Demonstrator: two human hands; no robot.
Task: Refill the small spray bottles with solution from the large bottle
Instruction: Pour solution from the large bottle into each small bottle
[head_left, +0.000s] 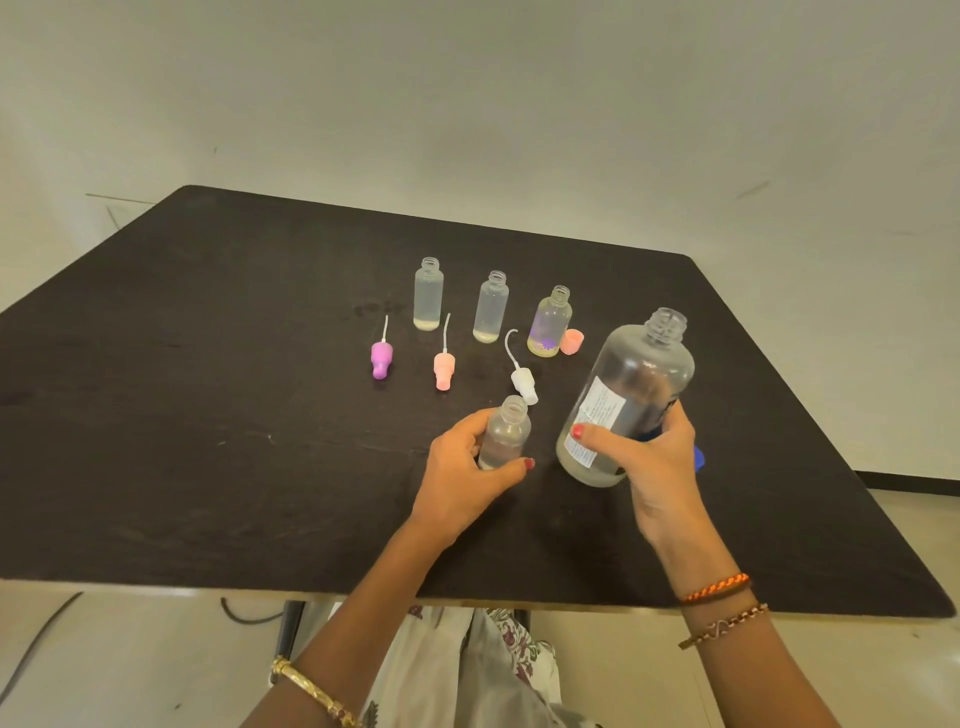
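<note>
Clear plastic, uncapped, the large bottle (626, 400) is sitting in the right hand (652, 457), whose fingers are curling round its lower body with the thumb pressing on the white label; something blue is showing behind the fingers, though what it is I cannot tell. Its long axis is leaning, base low toward the person and open neck pointing up and away to the right, so the mouth is facing away from where the liquid is meant to go. Just to its left, the small bottle (505, 434) is standing nearly upright with its neck open, and the left hand (467, 480) is wrapping round its lower half, thumb on the near side, fingers behind. The two bottles are near each other but not touching, and the small mouth is lying lower than the big bottle's neck and to the left of it. Judging from that, the pour is calling for the big bottle to tip leftward until its neck is coming over the small opening, which is narrow, so spilling looks like the main risk. Farther back on the dark bench (208, 415), three more small bottles (491, 306) are standing open in a row, each showing only a little at the bottom. Three spray tops are lying in front of them: purple top (381, 358), pink top (443, 370), white top (522, 379). Beside the rightmost bottle a pink cap (572, 342) is resting.
</note>
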